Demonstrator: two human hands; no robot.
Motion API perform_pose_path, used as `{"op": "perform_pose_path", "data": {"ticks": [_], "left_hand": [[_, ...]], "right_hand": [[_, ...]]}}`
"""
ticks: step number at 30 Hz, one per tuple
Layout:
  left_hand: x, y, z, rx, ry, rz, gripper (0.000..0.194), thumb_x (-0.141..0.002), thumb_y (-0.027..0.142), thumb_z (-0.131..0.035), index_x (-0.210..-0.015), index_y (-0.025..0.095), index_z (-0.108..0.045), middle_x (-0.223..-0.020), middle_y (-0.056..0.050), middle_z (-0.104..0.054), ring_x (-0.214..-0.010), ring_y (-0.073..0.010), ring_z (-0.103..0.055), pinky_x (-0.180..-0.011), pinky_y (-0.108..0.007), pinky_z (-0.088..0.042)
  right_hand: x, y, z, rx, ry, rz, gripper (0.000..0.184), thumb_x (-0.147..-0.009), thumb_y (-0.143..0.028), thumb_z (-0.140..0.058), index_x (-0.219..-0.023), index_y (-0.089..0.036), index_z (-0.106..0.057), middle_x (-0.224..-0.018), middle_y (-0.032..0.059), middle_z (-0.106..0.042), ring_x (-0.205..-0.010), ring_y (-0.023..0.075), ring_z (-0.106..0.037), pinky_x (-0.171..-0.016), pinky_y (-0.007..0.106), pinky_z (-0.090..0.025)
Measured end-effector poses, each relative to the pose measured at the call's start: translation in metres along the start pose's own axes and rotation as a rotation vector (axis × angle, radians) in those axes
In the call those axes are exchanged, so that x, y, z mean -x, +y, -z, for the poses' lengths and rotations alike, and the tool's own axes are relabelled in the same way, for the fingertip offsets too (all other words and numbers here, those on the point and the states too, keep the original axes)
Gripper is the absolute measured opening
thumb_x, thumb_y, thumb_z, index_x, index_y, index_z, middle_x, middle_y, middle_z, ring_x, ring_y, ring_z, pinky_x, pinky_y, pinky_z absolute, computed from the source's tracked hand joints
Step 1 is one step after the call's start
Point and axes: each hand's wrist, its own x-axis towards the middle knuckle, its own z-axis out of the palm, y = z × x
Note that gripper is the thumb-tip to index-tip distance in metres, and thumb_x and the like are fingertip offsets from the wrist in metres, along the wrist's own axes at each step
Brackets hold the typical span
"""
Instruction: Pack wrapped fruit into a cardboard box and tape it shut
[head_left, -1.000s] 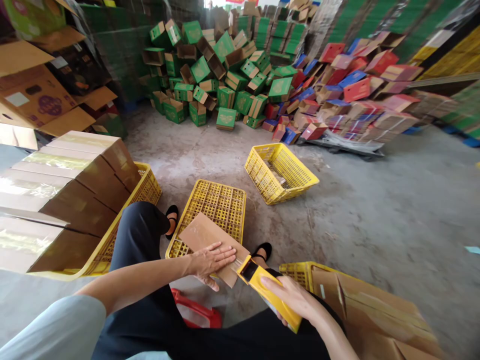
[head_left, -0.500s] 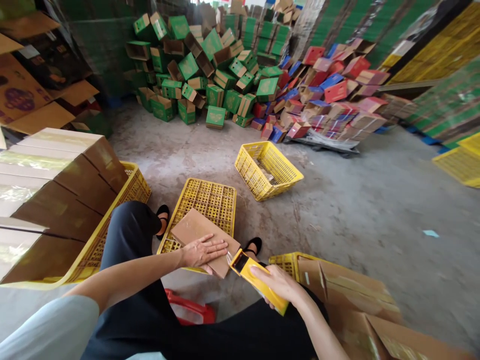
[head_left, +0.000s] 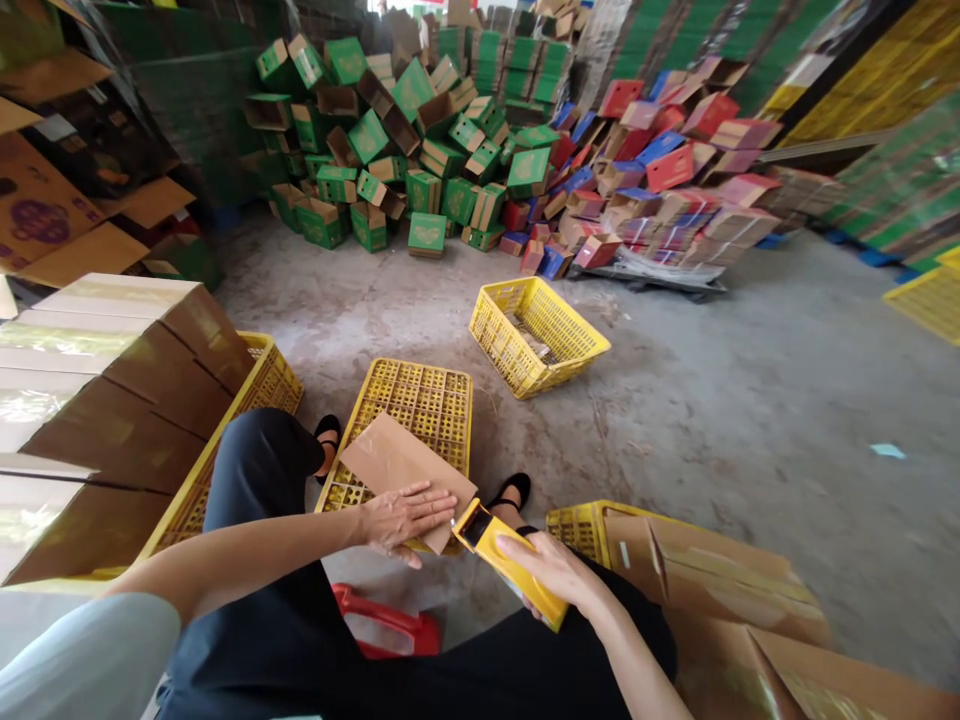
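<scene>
My left hand (head_left: 409, 515) lies flat on a brown cardboard box (head_left: 397, 455), fingers stretched out over its near right part. The box rests on an upturned yellow plastic crate (head_left: 421, 385) between my feet. In my right hand (head_left: 547, 570) is a yellow tape dispenser (head_left: 510, 555) with a dark window near its front. Its front end is at the right edge of the box, close to my left fingertips; I cannot tell whether it touches.
Taped cartons (head_left: 150, 370) fill a yellow crate on my left; more cartons (head_left: 727, 570) sit in one on my right. A yellow basket (head_left: 540, 340) stands ahead. Behind it are heaps of green boxes (head_left: 427, 235) and red-blue boxes (head_left: 671, 165). Below me is a red plastic piece (head_left: 397, 630).
The dispenser has moved slightly relative to the box edge, and the shiny strip earlier seen between them hardly shows now. My left hand stays on the box. The whole view has shifted.
</scene>
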Motion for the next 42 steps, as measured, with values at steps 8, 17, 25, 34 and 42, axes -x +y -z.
{"op": "perform_pose_path", "data": {"ticks": [8,17,25,34,42], "left_hand": [[-0.008,0.008,-0.003,0.000,-0.020,-0.027,0.098,-0.102,0.063,-0.040,-0.165,0.007,0.009,-0.171,-0.020,-0.008,-0.160,-0.0320,-0.011,-0.130,-0.051,-0.008],[-0.009,0.007,-0.009,0.020,-0.018,-0.004,0.095,-0.101,0.060,-0.044,-0.166,0.011,0.006,-0.171,-0.019,-0.012,-0.159,-0.0312,-0.014,-0.130,-0.051,-0.009],[-0.010,0.011,-0.008,0.045,-0.053,0.030,0.103,-0.095,0.070,-0.049,-0.167,0.015,0.002,-0.172,-0.016,-0.011,-0.159,-0.0351,-0.015,-0.129,-0.053,-0.008],[-0.032,0.016,-0.012,0.077,-0.106,-0.088,0.101,-0.098,0.063,-0.052,-0.166,0.015,0.004,-0.170,-0.019,-0.018,-0.159,-0.0338,-0.017,-0.129,-0.054,-0.011],[-0.031,0.011,-0.017,0.068,-0.111,-0.119,0.107,-0.097,0.062,-0.055,-0.165,0.015,0.012,-0.171,-0.020,-0.014,-0.159,-0.0348,-0.015,-0.128,-0.056,-0.011]], "right_hand": [[0.015,-0.004,0.004,0.023,-0.054,0.117,0.050,-0.093,-0.068,-0.055,-0.098,-0.019,-0.060,-0.056,0.0026,-0.069,-0.051,0.0215,-0.071,-0.042,0.022,-0.049],[0.047,0.015,0.024,0.061,-0.053,0.006,0.051,-0.093,-0.068,-0.052,-0.095,-0.018,-0.062,-0.057,0.0047,-0.069,-0.057,0.0235,-0.073,-0.044,0.022,-0.048],[0.051,0.034,0.023,0.086,0.016,0.023,0.049,-0.096,-0.060,-0.051,-0.113,-0.016,-0.064,-0.060,0.0058,-0.071,-0.059,0.0251,-0.074,-0.046,0.024,-0.051],[0.042,0.041,0.018,0.075,0.005,0.028,0.049,-0.097,-0.062,-0.048,-0.102,-0.017,-0.067,-0.058,0.0062,-0.070,-0.051,0.0213,-0.070,-0.041,0.021,-0.045],[0.067,0.038,0.019,0.103,0.046,0.048,0.048,-0.096,-0.062,-0.050,-0.104,-0.019,-0.070,-0.074,0.0079,-0.076,-0.066,0.0237,-0.074,-0.053,0.024,-0.051]]}}
